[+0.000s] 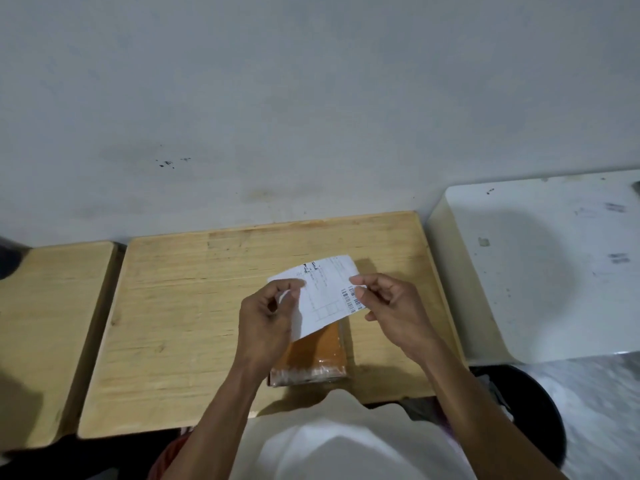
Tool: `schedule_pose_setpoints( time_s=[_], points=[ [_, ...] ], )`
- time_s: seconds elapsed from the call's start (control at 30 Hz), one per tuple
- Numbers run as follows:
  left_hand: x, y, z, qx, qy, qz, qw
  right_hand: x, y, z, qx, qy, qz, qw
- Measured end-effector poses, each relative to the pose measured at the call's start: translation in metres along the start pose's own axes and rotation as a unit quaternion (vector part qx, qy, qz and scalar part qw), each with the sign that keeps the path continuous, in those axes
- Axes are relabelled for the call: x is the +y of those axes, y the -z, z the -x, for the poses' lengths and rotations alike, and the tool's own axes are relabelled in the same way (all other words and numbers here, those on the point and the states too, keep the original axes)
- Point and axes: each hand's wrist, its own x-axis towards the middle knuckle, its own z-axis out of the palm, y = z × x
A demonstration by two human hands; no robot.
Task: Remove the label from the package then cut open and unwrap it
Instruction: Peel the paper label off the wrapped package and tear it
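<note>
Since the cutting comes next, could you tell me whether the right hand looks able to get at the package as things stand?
Probably not yet: the right hand pinches the label, as does the left hand, above the package.

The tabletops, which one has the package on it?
The middle wooden table: the orange-brown package lies on it. The smaller wooden one left and the white one right don't.

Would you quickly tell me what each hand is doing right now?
Left hand: pinches the left edge of the label.
Right hand: pinches the label's right edge, near the barcode.
</note>
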Motion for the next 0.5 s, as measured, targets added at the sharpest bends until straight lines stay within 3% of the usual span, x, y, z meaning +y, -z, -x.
schedule_pose_setpoints(
  time_s=[0.1,0.3,0.4,0.5],
  points=[
    [0.001,0.003,-0.004,-0.032,0.049,0.028,0.998,-0.002,0.006,0.002,-0.01,0.006,0.006,1.0],
    [0.006,0.008,-0.006,-0.039,0.063,0.014,0.997,0.0,0.012,0.004,-0.018,0.017,0.021,0.999],
    [0.005,0.01,-0.008,-0.046,0.049,-0.055,0.996,-0.001,0.012,0.003,-0.013,0.048,0.113,0.992],
    [0.003,0.009,-0.012,-0.027,-0.047,-0.193,0.98,0.003,0.009,-0.003,-0.002,0.109,0.188,0.976]
  ],
)
